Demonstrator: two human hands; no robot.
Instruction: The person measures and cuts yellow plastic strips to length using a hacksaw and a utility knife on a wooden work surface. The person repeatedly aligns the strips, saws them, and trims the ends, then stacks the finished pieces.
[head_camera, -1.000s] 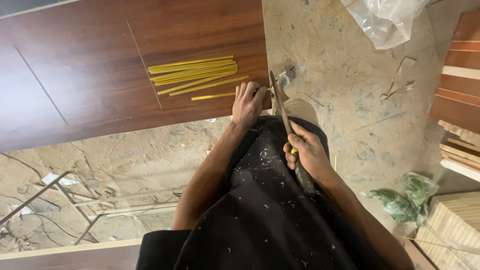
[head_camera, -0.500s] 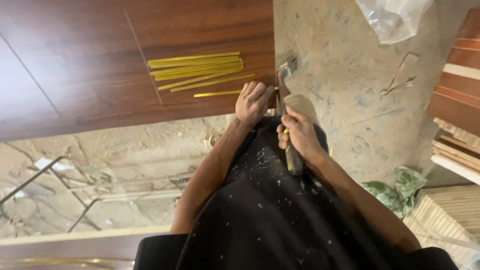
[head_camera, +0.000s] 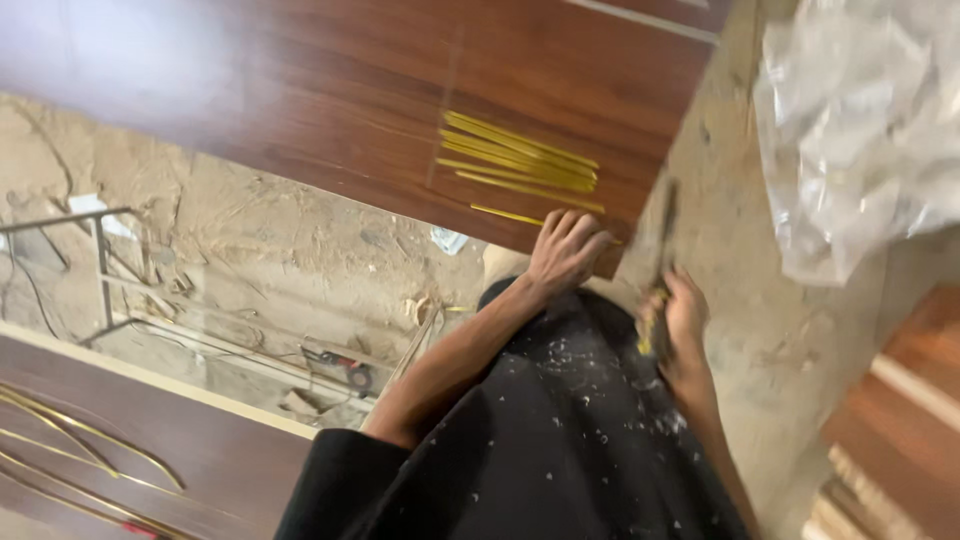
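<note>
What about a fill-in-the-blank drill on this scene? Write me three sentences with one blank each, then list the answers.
1. The left hand rests on the edge of the dark brown ____ panel.
2. The thin strips lying on that panel are ____ in colour.
3. The right hand grips the ____ of a hammer.

Missing words: wooden; yellow; handle
</note>
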